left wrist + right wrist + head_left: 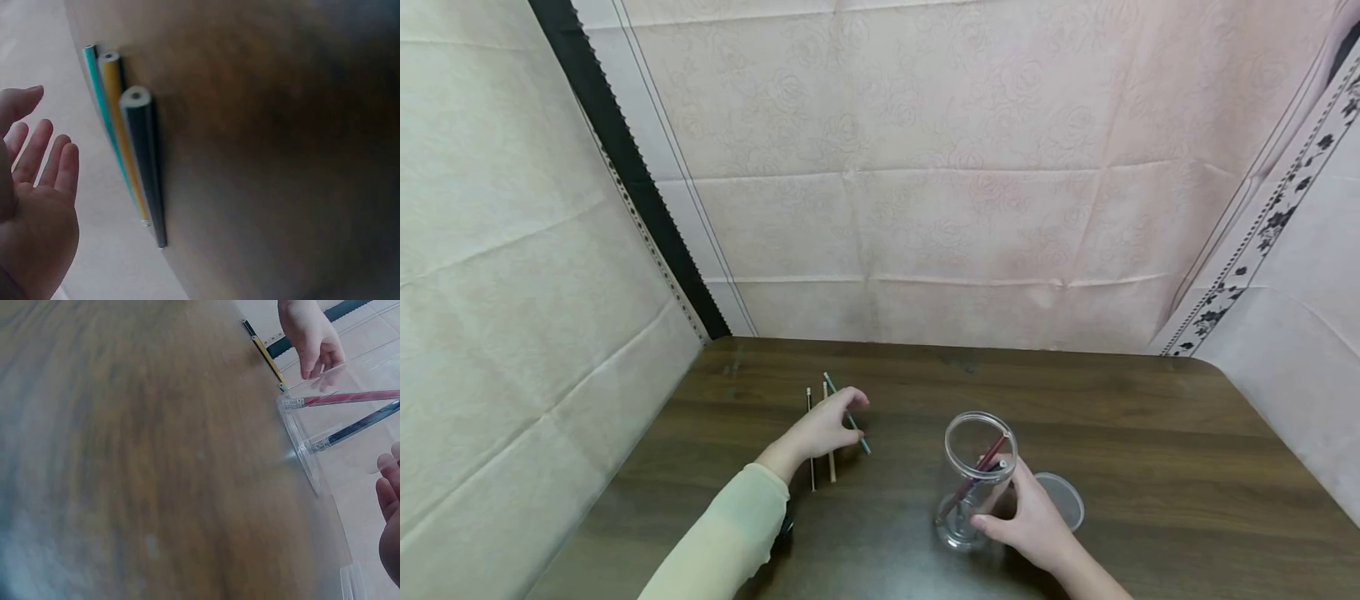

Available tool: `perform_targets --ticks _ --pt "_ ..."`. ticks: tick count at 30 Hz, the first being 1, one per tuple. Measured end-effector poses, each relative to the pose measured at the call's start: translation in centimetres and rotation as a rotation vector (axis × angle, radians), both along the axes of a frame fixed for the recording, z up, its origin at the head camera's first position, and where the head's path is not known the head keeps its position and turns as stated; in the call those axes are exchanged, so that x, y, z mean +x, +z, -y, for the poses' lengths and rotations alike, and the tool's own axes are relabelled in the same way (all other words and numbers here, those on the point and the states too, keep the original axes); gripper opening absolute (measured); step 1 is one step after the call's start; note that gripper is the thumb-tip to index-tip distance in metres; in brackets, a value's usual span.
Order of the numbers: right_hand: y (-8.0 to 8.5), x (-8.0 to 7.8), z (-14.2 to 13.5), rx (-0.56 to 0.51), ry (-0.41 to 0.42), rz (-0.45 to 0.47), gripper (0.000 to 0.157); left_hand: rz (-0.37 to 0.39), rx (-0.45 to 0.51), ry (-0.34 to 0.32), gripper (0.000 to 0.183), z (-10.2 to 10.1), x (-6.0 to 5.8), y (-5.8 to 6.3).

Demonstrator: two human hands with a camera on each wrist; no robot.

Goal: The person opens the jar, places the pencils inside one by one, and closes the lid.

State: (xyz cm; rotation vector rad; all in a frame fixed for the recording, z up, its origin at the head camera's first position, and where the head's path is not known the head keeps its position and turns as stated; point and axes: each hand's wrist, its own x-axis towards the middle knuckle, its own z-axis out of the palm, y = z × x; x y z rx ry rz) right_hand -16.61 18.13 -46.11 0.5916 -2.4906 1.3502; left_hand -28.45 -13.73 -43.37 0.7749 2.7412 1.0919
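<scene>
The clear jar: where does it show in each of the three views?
Head: clear jar right of centre on the table, right hand holding it.
Left wrist: not in view.
Right wrist: right edge, lying across the frame, pencils inside.
Shared landmark: yellow pencil.

A makeshift recording booth rather than a lived-in room: creased pale cloth backdrops (925, 167) with faint rose patterns hang on the left, far and right sides, closing in a dark wooden worktop (1150, 433).
</scene>
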Motion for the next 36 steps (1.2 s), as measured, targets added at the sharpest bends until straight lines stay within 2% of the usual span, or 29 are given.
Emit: perform_targets --ticks 5,9,18,26,33,36 --pt "0.0 0.1 0.0 -0.004 -0.015 0.01 0.064 0.006 -0.013 -0.047 0.044 0.2 -0.6 -0.8" --pt "-0.2 0.0 0.0 0.01 -0.026 -0.007 0.063 0.009 -0.025 -0.06 0.043 0.1 -1.0 -1.1" --pt "-0.3 0.1 0.0 0.036 -0.033 -0.034 0.063 -0.008 -0.152 -0.092 0.043 0.0 -1.7 -1.7" --pt "-0.2 0.1 0.0 0.034 -0.038 -0.036 0.061 -0.013 -0.188 -0.13 0.041 -0.7 -1.2 -1.5" --pt "-0.2 0.2 0.0 0.037 -0.04 -0.03 0.061 -0.137 -0.379 -0.216 0.025 -1.7 -0.3 -1.4" --pt "-0.3 0.2 0.0 0.04 -0.041 -0.03 0.062 -0.163 -0.403 -0.235 0.021 -1.9 0.1 -1.3"
